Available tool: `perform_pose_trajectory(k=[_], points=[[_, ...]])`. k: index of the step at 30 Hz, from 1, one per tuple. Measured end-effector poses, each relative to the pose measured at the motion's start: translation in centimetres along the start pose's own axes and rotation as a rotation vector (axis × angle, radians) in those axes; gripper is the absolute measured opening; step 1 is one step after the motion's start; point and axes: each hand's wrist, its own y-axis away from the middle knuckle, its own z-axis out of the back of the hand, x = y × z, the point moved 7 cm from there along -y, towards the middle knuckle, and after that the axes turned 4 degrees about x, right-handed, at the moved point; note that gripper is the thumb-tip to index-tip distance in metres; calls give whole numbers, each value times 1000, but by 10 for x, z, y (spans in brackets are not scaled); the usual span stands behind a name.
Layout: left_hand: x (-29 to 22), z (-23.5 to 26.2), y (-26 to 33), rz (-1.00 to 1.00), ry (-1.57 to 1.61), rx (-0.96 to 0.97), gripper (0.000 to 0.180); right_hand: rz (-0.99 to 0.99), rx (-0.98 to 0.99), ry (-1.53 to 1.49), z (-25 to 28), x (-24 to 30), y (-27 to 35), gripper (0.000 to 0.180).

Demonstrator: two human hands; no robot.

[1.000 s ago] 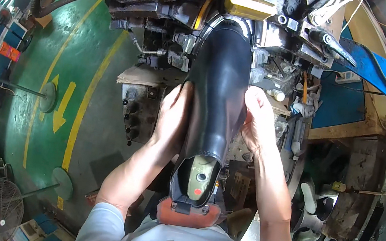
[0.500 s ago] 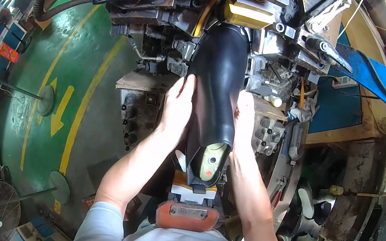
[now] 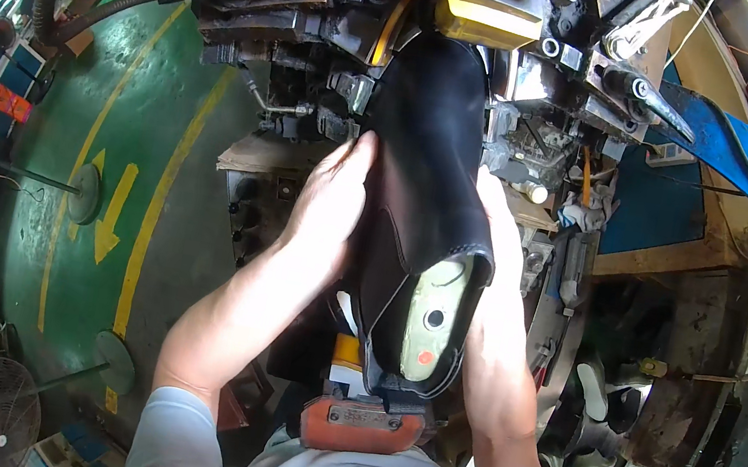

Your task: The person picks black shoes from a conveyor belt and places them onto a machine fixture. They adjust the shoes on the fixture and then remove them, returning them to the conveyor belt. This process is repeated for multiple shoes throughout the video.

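Observation:
A black leather ankle boot (image 3: 429, 135) lies lengthwise in front of me, its toe end under the machine head and its open shaft toward my body. Inside the shaft a pale green shoe last (image 3: 426, 340) shows, with a dark hole and a red dot. My left hand (image 3: 331, 197) presses along the boot's left side, thumb on top and fingers mostly hidden beneath. Against the right side lies my right hand (image 3: 501, 224), its fingers partly behind the leather. Between them both hands grip the boot. The shaft's end hangs just above an orange-brown pad (image 3: 361, 425) near my chest.
Around the toe stands a lasting machine with a yellow block (image 3: 486, 21) and metal clamps (image 3: 350, 91). A blue arm (image 3: 747, 161) juts out at the right. Shoes (image 3: 594, 391) sit on a rack at the lower right. Green floor with yellow lines (image 3: 165, 191) lies left.
The boot's shaft end has swung to the right and come nearer to me, showing more of the last. Both hands have moved with it, still on its sides.

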Motion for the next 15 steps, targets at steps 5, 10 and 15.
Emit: perform_pose_trajectory(k=[5,10,15], points=[[25,29,-19,-31,-198,-66,43,299,-246,390,45,12,-5,18],[34,33,-22,-10,35,-123,43,284,-263,214,61,1,-20,20],[44,43,-32,-119,36,-192,39,421,-331,316,72,7,-25,21]])
